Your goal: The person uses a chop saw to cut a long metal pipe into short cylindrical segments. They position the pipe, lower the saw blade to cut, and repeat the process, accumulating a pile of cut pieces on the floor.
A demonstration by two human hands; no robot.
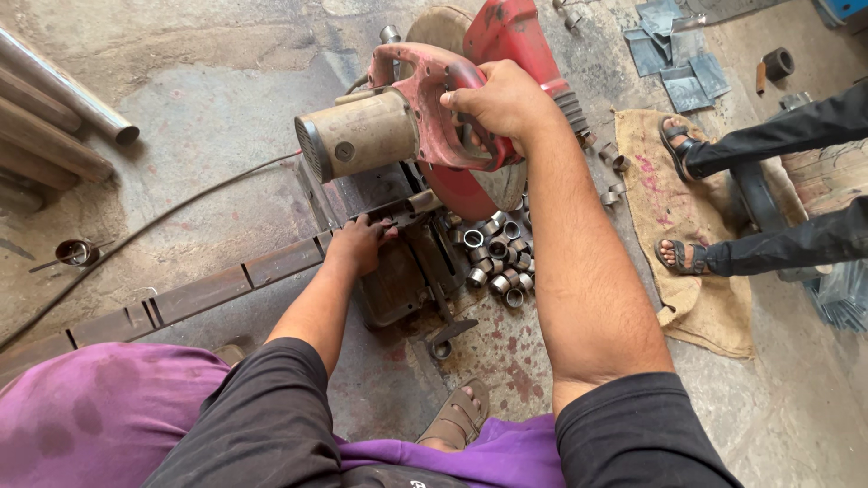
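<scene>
A red chop saw (425, 108) with a tan motor housing (362, 136) stands on the concrete floor. My right hand (502, 99) is closed around its red handle. My left hand (360, 244) presses on a long notched metal bar (199, 294) that runs from the lower left into the saw's vise. A heap of short cut metal rings (495, 258) lies just right of the saw's base. The cutting disc is partly hidden by the red guard.
Metal pipes (63, 99) lie at the upper left, and a black cable (136, 239) crosses the floor. Another person's sandalled feet (683, 199) rest on a burlap sack (678, 244) at right. Grey metal plates (678, 54) lie at the top right. My sandalled foot (457, 420) is below the saw.
</scene>
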